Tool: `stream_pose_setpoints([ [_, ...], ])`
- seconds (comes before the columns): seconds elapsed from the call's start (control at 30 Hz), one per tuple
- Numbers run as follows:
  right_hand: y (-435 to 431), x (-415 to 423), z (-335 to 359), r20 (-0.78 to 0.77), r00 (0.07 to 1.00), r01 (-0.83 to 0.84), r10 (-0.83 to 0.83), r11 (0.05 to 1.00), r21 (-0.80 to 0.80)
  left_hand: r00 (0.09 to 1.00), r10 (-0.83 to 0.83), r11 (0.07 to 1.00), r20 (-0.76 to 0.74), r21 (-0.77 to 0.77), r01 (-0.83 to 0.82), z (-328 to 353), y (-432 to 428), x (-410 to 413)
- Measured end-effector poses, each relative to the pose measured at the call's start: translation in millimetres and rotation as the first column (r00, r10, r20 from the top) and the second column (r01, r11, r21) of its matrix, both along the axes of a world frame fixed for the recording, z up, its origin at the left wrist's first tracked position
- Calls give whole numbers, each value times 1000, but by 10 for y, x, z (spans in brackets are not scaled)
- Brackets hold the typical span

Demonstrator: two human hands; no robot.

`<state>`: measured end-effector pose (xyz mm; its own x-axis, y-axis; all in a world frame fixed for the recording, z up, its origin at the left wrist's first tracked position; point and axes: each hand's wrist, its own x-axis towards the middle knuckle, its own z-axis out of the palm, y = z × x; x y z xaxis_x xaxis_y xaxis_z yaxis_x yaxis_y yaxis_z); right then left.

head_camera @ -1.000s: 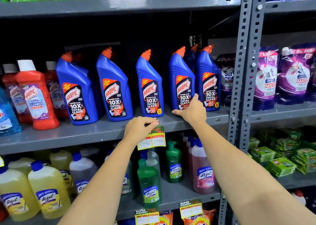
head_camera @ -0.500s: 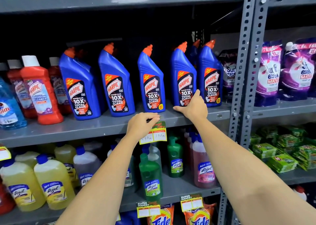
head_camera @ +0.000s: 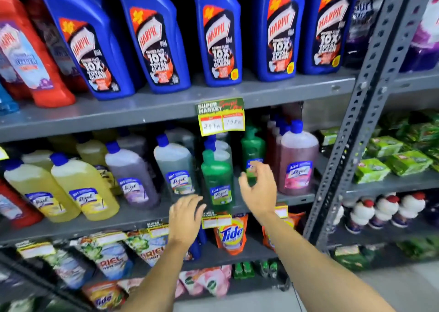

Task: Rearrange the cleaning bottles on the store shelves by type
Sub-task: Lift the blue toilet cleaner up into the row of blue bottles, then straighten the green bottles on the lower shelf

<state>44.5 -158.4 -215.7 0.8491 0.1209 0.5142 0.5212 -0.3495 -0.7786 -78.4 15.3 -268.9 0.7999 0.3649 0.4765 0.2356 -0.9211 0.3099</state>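
Observation:
Several blue Harpic bottles [head_camera: 217,36] stand in a row on the upper grey shelf [head_camera: 166,105]. On the shelf below stand Lizol bottles: yellow ones [head_camera: 83,183] at the left, a purple one [head_camera: 130,174], a grey one [head_camera: 174,167], a green one [head_camera: 217,181] at the front and a pink one [head_camera: 298,159] at the right. My left hand [head_camera: 185,216] hovers just left of the green bottle's base, fingers loosely curled and holding nothing. My right hand [head_camera: 259,188] is open to the right of that bottle, in front of a second green bottle [head_camera: 253,145].
Red Harpic bottles [head_camera: 31,50] stand at the upper left. A price tag [head_camera: 221,117] hangs from the upper shelf edge. Tide [head_camera: 230,233] and Ariel pouches fill the lower shelf. A perforated grey upright [head_camera: 356,121] separates the right bay with green packets [head_camera: 392,159].
Both hands dropped from the upper shelf edge to the Lizol shelf, either side of the front green bottle. The view moved closer and tilted down.

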Motion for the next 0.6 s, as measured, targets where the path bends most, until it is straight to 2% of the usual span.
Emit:
stream_pose_setpoints([
  [0.1, 145, -152, -298, -100, 992, -84, 71, 988, -130, 976, -16, 996, -217, -84, -2, -307, 108, 96],
  [0.27, 358, -246, -474, -163, 984, -113, 76, 965, -236, 921, -37, 996, -388, -89, 3, -529, 266, 257],
  [0.33, 452, -270, -553, -220, 974, -110, 56, 964, -243, 933, -5, 995, -359, -97, -32, -596, 285, 277],
  [0.47, 626, -307, -682, -302, 953, -106, 22, 959, -262, 980, 65, 986, -187, -138, -92, -640, 316, 318],
  [0.6, 761, -297, -712, -360, 932, -53, -47, 963, -264, 988, 68, 981, -137, -171, -91, -740, 363, 294],
])
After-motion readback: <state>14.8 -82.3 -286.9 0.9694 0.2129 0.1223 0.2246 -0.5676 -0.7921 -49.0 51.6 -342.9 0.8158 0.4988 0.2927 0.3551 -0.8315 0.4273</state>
